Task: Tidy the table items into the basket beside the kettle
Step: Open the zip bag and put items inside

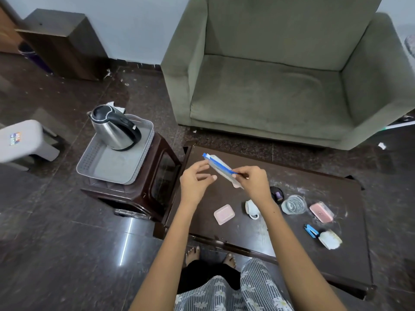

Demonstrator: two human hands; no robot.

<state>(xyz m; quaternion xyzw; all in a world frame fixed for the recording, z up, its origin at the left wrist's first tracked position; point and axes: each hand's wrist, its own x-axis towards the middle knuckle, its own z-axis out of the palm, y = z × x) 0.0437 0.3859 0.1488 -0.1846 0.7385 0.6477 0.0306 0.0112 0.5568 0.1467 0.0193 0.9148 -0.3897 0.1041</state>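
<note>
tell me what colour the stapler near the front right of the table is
The stapler is blue, seen best in the head view.

The right hand (pixel 253 182) hides the near end of the blue-edged pouch (pixel 221 166); its contents are unreadable.

A green armchair (pixel 280 75) stands on glossy dark floor tiles (pixel 56 232) against a pale wall (pixel 134 25).

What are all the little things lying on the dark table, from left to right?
pink box → white cup → clear glass bowl → blue stapler → pink case
</note>
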